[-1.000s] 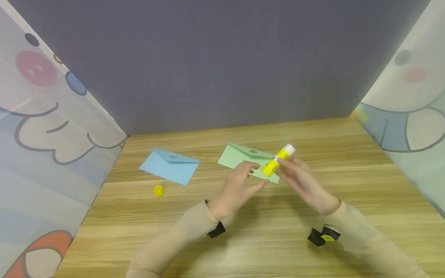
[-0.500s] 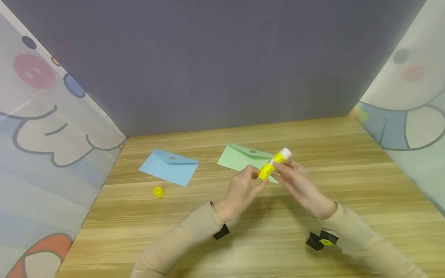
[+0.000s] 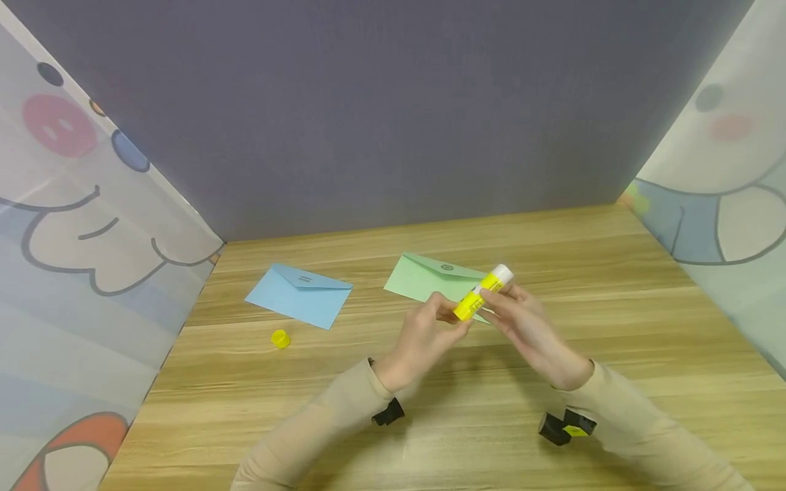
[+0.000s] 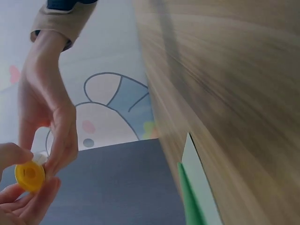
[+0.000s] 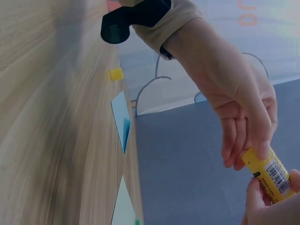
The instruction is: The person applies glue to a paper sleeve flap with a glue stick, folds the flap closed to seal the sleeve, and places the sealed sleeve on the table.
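Tilted above the table is a yellow glue stick (image 3: 481, 294), its white end pointing up and to the right. My right hand (image 3: 534, 334) grips its barrel between thumb and fingers. At the lower end, my left hand (image 3: 420, 341) pinches the base with thumb and index finger; the left wrist view faces that round base (image 4: 30, 176). A barcode shows on the barrel (image 5: 274, 180) in the right wrist view. Behind the hands lies a light green envelope (image 3: 424, 278) with its flap toward the back, partly hidden by the glue stick and fingers.
On the left of the wooden table (image 3: 467, 443) lies a blue envelope (image 3: 303, 296). A small yellow cap (image 3: 280, 339) sits in front of it. A dark grey panel (image 3: 393, 116) stands behind, and cartoon-printed walls (image 3: 61, 286) flank both sides.
The glue stick has come slightly down and to the left with my right hand. My left thumb and index finger, apart from it a second ago, now pinch its lower end.
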The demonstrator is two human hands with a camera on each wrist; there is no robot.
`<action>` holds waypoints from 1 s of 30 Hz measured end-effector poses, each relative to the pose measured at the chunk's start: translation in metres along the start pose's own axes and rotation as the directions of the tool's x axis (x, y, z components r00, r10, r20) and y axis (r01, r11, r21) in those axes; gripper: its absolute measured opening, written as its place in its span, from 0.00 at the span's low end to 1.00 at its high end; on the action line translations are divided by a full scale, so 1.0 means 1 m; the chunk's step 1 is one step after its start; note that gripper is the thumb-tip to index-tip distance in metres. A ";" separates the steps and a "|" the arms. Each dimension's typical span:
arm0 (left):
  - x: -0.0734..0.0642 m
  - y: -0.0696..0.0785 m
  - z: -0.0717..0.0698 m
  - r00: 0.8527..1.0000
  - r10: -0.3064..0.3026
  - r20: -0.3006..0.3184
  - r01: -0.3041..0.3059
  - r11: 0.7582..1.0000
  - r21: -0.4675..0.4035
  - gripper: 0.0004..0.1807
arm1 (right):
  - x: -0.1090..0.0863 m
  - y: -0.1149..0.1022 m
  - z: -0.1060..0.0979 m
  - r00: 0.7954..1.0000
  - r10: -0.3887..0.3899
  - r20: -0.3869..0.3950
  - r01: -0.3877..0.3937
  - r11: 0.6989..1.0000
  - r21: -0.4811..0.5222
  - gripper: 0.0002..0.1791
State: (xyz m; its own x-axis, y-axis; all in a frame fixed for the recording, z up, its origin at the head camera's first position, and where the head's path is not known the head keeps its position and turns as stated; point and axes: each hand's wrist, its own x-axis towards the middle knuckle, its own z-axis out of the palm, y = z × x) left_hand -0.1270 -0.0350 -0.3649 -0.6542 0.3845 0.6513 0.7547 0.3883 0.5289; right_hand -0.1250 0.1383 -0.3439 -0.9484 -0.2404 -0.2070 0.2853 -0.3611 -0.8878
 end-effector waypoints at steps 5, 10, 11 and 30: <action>0.000 0.003 0.000 0.977 0.215 -0.002 -0.202 0.918 0.341 0.15 | -0.001 0.000 0.002 1.000 -0.012 -0.015 0.012 1.000 0.006 0.19; 0.000 0.004 0.000 0.967 0.255 0.030 -0.240 0.858 0.453 0.16 | -0.001 0.000 0.002 1.000 -0.018 -0.020 0.019 1.000 0.018 0.18; 0.000 0.004 -0.001 0.980 0.197 0.033 -0.194 0.901 0.388 0.16 | 0.000 0.000 0.002 1.000 -0.017 -0.021 0.018 1.000 0.021 0.18; 0.014 0.002 -0.013 0.619 -0.624 0.478 0.720 0.206 -0.663 0.15 | -0.002 -0.001 -0.001 1.000 -0.011 0.029 0.010 1.000 0.018 0.25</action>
State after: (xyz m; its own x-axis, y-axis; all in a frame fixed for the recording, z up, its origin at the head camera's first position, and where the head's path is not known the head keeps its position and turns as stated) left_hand -0.1343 -0.0401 -0.3477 -0.8991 0.3959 -0.1869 -0.2827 -0.1989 0.9384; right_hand -0.1232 0.1396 -0.3429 -0.9469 -0.2628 -0.1852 0.2779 -0.3795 -0.8825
